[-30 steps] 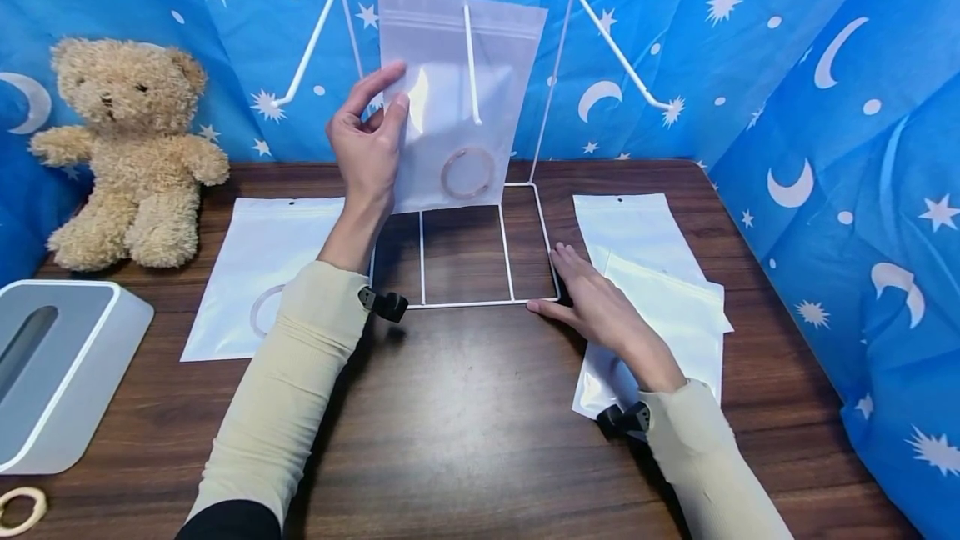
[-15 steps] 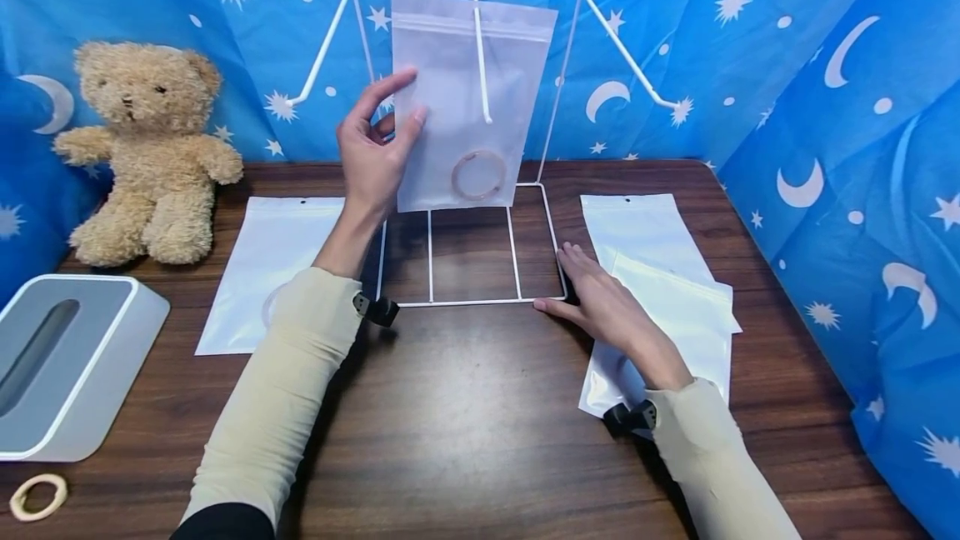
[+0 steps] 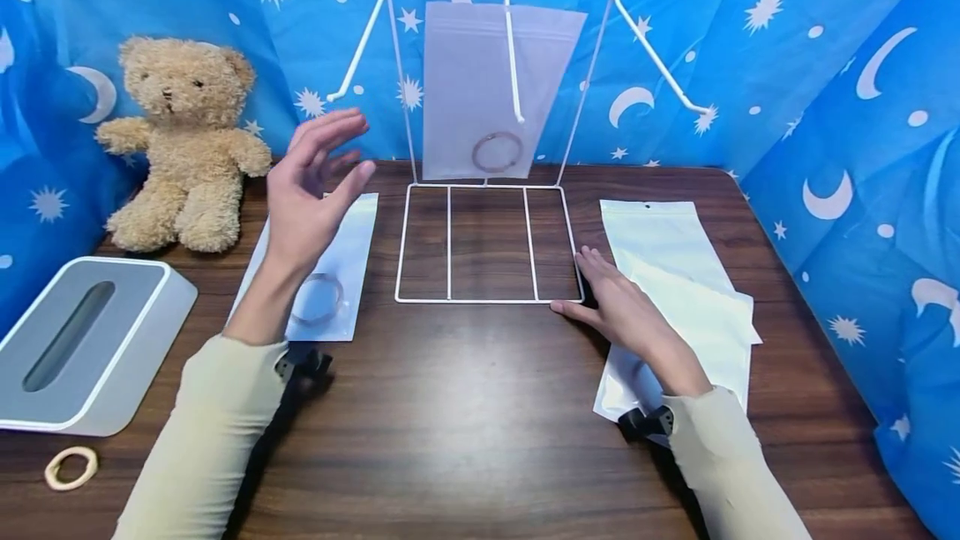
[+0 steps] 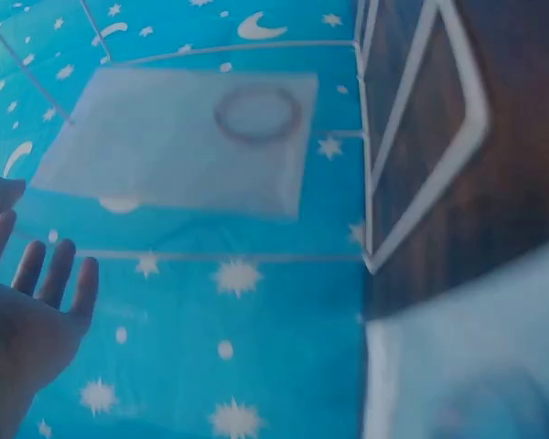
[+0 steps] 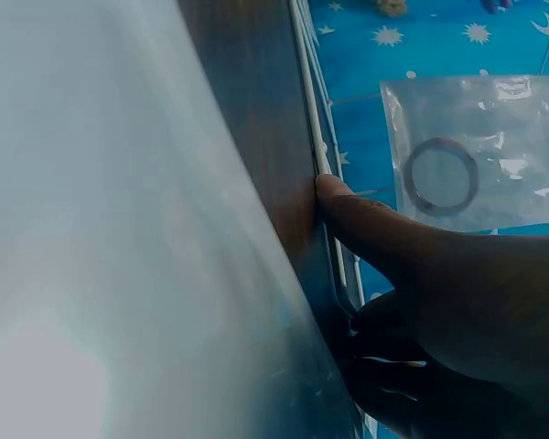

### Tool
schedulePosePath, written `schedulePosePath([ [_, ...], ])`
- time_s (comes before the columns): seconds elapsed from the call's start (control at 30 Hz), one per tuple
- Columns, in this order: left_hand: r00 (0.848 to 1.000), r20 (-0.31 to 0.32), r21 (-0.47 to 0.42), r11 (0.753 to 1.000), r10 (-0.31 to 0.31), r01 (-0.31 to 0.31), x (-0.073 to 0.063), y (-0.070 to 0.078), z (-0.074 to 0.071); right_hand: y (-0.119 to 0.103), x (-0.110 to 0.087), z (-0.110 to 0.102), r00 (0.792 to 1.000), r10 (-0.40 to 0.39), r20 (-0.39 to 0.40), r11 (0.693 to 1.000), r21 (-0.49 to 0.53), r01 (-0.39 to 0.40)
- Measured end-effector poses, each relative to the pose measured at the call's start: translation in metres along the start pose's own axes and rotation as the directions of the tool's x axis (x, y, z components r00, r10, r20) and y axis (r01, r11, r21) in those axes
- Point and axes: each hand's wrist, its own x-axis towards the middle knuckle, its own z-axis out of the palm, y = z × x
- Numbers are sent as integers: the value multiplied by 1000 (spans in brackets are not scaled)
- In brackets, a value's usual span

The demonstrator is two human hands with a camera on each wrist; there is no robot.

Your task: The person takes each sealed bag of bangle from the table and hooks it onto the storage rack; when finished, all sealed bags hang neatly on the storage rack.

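**Bag hangs on the rack, both hands flat or free**

The left hand (image 3: pixel 307 182) hovers with fingers spread, gripping nothing — above a flat pouch (image 3: pixel 330 273) on the table (image 3: pixel 465 407). The frosted bag (image 3: pixel 495 90) with its ring (image 3: pixel 497 152) hangs on the white wire rack (image 3: pixel 487 244). The right hand (image 3: pixel 618 307) lies flat, fingers straight against the rack's base corner — beside stacked pouches (image 3: pixel 675 265).

Hand: the left hand (image 4: pixel 23 315) sits at lower left, fingers (image 4: pixel 59 270) straight and spread, holding nothing.
Pouch: a frosted pouch (image 4: pixel 174 142) hangs apart from the hand, against a blue starry cloth (image 4: pixel 210 366).
Ring: a ring (image 4: pixel 256 112) shows inside the pouch.
Rack: white wire rack (image 4: pixel 421 174) on a dark wooden table (image 4: pixel 503 210).
Lower right: a blurred pale sheet (image 4: pixel 467 366).
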Motion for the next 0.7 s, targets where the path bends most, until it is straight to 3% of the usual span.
schedulePosePath([
  [0.1,992,-51,-20,993,-114,113,-17,6,-15,0,0,0,1000,3,-1,1000,-3,-3],
  [0.2,964,-96,-8,969,-246,246,-32,11,-31,0,0,0,1000,4,0,1000,-4,-4],
  [0.27,936,-121,54,940,-330,338,-38,13,-39,1,0,-1,1000,7,0,1000,-2,-7],
  [0.33,910,-138,195,890,-391,412,-42,14,-48,2,0,-1,1000,8,-2,1000,-2,-8],
  [0.4,877,-151,367,798,-455,478,-43,12,-55,2,-1,-2,1000,9,-5,1000,-4,-9],
  [0.5,823,-168,607,601,-543,520,-47,4,-67,2,-1,-2,1000,10,-5,1000,-8,-10],
  [0.6,765,-178,751,416,-619,512,-54,-7,-79,2,0,-1,1000,11,0,1000,-7,-11],
  [0.7,708,-197,819,282,-679,499,-63,-17,-88,1,0,1,1000,15,7,1000,-4,-15],
])
